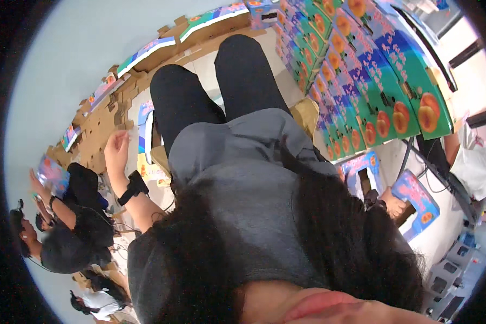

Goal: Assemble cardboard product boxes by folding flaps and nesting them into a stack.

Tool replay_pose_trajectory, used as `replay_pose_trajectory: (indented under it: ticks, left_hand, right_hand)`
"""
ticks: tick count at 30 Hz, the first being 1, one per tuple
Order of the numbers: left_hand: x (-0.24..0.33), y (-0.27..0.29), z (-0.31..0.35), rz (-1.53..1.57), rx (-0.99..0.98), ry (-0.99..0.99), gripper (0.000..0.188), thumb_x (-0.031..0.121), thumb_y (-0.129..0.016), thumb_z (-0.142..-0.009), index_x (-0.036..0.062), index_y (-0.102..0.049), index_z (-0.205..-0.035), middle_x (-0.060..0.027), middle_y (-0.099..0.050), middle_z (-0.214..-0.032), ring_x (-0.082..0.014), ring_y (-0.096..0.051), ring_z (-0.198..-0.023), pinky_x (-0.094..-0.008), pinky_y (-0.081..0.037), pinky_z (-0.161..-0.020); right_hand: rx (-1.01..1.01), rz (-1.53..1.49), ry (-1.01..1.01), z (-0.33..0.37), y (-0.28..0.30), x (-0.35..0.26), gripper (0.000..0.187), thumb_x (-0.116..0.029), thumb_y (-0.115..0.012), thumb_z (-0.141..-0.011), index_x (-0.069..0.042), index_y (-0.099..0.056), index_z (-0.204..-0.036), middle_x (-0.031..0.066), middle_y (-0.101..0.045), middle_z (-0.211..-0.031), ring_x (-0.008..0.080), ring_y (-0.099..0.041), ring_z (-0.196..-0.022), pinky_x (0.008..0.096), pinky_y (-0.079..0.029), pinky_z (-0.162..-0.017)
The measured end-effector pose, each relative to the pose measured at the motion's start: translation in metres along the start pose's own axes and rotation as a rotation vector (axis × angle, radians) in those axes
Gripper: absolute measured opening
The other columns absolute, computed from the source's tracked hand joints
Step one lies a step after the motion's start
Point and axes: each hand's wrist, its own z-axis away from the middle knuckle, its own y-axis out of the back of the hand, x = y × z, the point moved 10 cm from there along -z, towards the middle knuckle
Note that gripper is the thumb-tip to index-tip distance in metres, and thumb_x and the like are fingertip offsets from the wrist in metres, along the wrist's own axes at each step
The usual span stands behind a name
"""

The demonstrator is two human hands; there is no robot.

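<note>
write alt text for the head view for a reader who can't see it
A seated person in grey, seen from above, has the right hand at a blue carton and the left hand raised, apparently empty. Fruit-printed cartons are stacked at upper right; brown cardboard and a co-worker are at left.

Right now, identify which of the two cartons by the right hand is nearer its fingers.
The carton farther right in the picture: the right hand overlaps its edge; the other carton lies up and left.
</note>
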Motion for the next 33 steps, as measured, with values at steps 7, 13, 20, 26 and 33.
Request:
replay_pose_trajectory:
  ticks: [7,13,20,26,33]
  left_hand:
    - [-0.049,0.008,0.023,0.175,0.049,-0.063,0.017,0.009,-0.064,-0.095,-0.0035,-0.064,-0.107,-0.0096,-0.071,-0.096,-0.0139,-0.068,-0.091,-0.0272,-0.053,-0.082]
    - [-0.042,0.041,0.036,0.147,0.220,-0.007,0.017,0.011,-0.064,-0.095,-0.0025,-0.065,-0.105,-0.0088,-0.071,-0.095,-0.0145,-0.068,-0.088,-0.0276,-0.052,-0.081]
    - [-0.017,0.034,0.034,0.183,0.193,-0.057,0.014,0.009,-0.064,-0.095,-0.0020,-0.066,-0.104,-0.0074,-0.071,-0.092,-0.0130,-0.067,-0.086,-0.0264,-0.052,-0.078]
    - [-0.014,0.045,0.048,0.189,0.260,-0.076,0.017,0.009,-0.064,-0.093,-0.0026,-0.065,-0.106,-0.0100,-0.071,-0.093,-0.0162,-0.069,-0.087,-0.0291,-0.053,-0.079]
    - [0.027,0.064,0.059,0.177,0.486,-0.133,0.042,0.009,-0.066,-0.090,0.0036,-0.055,-0.130,-0.0141,-0.069,-0.105,-0.0237,-0.067,-0.097,-0.0376,-0.050,-0.090]
  right_hand:
    - [0.629,-0.359,-0.155,-0.126,0.177,-0.026,0.094,-0.071,-0.081,-0.043,0.001,-0.053,-0.097,0.0190,-0.059,-0.090,0.0391,-0.057,-0.089,0.0513,-0.041,-0.071]
    - [1.164,-0.475,-0.186,-0.125,0.430,-0.034,0.087,-0.070,-0.083,-0.044,0.001,-0.054,-0.085,0.0194,-0.057,-0.080,0.0392,-0.057,-0.079,0.0516,-0.040,-0.068]
    - [1.207,-0.560,0.522,-0.041,0.586,-0.138,0.081,-0.051,-0.086,-0.058,-0.013,-0.059,-0.124,0.0150,-0.063,-0.105,0.0366,-0.059,-0.101,0.0494,-0.047,-0.082]
    - [0.976,-0.922,1.055,0.068,0.642,-0.236,0.080,-0.020,-0.079,-0.069,-0.029,-0.051,-0.143,0.0161,-0.053,-0.136,0.0378,-0.051,-0.122,0.0549,-0.035,-0.101]
    - [1.061,-1.114,1.471,0.197,0.684,-0.283,0.063,-0.015,-0.055,-0.081,-0.022,-0.050,-0.143,0.0033,-0.055,-0.122,0.0223,-0.053,-0.105,0.0419,-0.035,-0.087]
